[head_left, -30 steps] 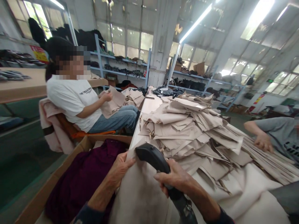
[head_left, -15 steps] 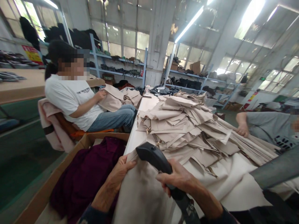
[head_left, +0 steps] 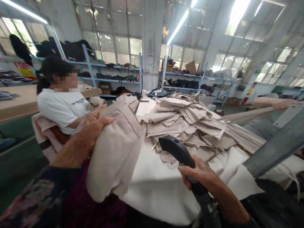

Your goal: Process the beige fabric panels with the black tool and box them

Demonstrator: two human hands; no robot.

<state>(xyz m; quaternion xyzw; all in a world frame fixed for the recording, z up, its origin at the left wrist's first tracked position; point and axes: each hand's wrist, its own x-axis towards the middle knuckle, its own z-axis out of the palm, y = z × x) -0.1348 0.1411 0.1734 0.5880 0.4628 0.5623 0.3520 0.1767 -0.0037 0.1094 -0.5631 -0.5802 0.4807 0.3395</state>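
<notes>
My left hand (head_left: 89, 133) is raised at the left, its fingers closed on the top edge of a beige fabric piece (head_left: 116, 148). The cloth hangs down from the grip, over the table's near left edge. My right hand (head_left: 200, 172) is wrapped round the handle of a black hand-held tool with a curved head (head_left: 177, 147). That head points up and left, apart from the lifted cloth, above the white table surface (head_left: 163, 186). Just beyond it lies a large heap of beige fabric pieces (head_left: 185, 117); a small metal zip pull (head_left: 154, 146) shows at its edge.
A person in a white T-shirt (head_left: 61, 106) sits at the left. At the right, another person's arm (head_left: 273, 103) holds long beige fabric. A grey metal post (head_left: 273, 152) slants across the right side. Dark purple cloth (head_left: 92, 205) lies below my left arm. Loaded shelves (head_left: 114, 68) line the wall.
My left hand has lifted the fabric piece up and left, away from the tool. My right hand has shifted right with the tool. The person at right has raised an arm with fabric.
</notes>
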